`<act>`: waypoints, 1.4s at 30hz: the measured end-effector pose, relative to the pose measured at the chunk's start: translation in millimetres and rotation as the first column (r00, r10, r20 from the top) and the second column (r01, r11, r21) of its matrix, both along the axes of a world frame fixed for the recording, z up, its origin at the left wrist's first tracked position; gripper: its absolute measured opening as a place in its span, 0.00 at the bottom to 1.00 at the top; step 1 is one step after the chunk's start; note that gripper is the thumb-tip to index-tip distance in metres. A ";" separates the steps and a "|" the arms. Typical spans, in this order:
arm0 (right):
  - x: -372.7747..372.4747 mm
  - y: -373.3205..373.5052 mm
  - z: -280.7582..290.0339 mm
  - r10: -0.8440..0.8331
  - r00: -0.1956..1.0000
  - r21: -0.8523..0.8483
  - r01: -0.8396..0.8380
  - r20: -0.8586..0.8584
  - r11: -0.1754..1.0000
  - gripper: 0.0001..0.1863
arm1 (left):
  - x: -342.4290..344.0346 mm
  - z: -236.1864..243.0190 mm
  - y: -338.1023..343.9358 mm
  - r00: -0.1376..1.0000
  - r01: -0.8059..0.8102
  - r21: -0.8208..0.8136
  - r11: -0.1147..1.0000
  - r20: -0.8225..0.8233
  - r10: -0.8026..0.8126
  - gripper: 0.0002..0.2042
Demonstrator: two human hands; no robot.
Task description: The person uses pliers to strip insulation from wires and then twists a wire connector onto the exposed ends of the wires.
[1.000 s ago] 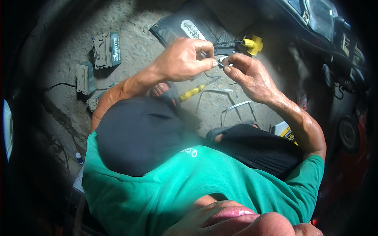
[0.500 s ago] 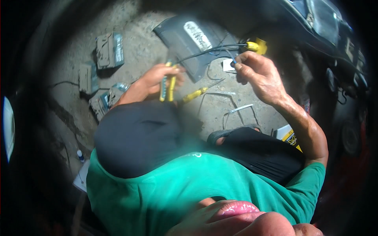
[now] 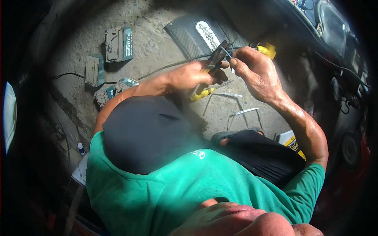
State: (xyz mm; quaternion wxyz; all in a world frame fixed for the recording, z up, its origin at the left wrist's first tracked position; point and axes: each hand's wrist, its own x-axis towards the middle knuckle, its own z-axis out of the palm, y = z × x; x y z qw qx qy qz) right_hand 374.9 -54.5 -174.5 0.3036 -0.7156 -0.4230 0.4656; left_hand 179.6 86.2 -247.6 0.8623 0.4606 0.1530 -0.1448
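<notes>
My left hand (image 3: 187,76) is closed around a pair of pliers (image 3: 217,56), whose dark jaws point up and to the right. Between finger and thumb, my right hand (image 3: 260,74) pinches a thin blue wire (image 3: 226,52). The wire's end lies at the plier jaws; whether they grip it I cannot tell. Just behind my right hand is a yellow fitting (image 3: 267,50). On the ground below the pliers lies a yellow-handled screwdriver (image 3: 202,94), partly in shadow.
A dark textured panel (image 3: 183,37) lies beyond my hands, with a black cable (image 3: 163,65) near it. Several small boxes (image 3: 116,44) stand at left. Thin strips (image 3: 246,111) lie near my foot, a yellow-and-white box (image 3: 293,142) by my right knee. Vehicle bodywork (image 3: 328,23) rises at right.
My left hand has moved right, bringing the pliers from beside my knee up to the blue wire. My right hand stays nearly in place, still pinching the wire.
</notes>
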 end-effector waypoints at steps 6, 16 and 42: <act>-1.0 -2.3 -6.6 0.034 0.992 0.068 -0.043 0.118 0.997 0.15 | 5.2 14.8 10.9 0.987 0.149 0.546 0.824 -0.138 -0.086 0.24; -1.7 -2.0 -16.9 0.032 0.989 0.165 -0.056 0.141 0.985 0.15 | 1.6 3.0 13.2 0.987 0.120 0.326 0.938 -0.140 -0.077 0.21; -4.6 2.0 -21.5 0.015 0.995 0.136 -0.028 0.094 0.990 0.14 | 8.0 0.6 6.3 0.986 -0.134 0.977 0.167 0.148 -0.074 0.12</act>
